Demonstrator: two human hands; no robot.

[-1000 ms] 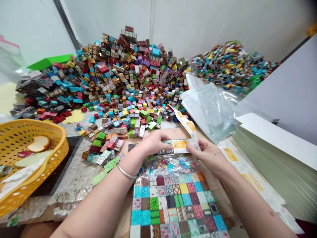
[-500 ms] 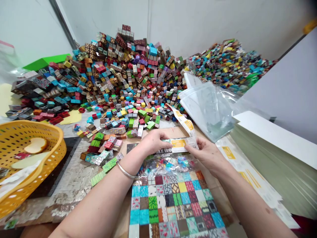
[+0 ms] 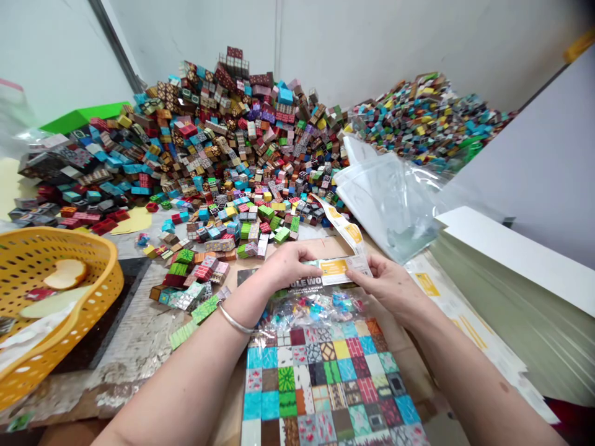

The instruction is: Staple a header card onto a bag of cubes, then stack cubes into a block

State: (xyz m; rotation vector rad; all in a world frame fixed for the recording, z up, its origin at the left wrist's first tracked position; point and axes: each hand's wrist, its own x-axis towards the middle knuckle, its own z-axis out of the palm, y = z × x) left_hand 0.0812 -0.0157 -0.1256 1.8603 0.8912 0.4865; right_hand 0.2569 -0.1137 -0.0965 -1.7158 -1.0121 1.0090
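Mixed colours throughout, square grid at lower centre

Printed pack (image 3: 325, 396), lower centre: grid of squares in turquoise, green, grey, brown, maroon and white, several bearing brick or speckled patterns. Header card (image 3: 304, 288), centre: black, white lettering. Label strip (image 3: 333, 267), centre: white with orange-yellow panels. Loose label sheets (image 3: 427, 285), right of centre: same colouring. Main block heap (image 3: 232, 142), upper left to centre: red, blue, brown, yellow and green, with brick and lattice prints. Smaller heap (image 3: 430, 121), upper right: similarly mixed. Basket (image 3: 112, 263), left edge: orange-yellow. Angular piece (image 3: 88, 116), upper left: bright green. Bangle (image 3: 236, 319), below centre: silver.
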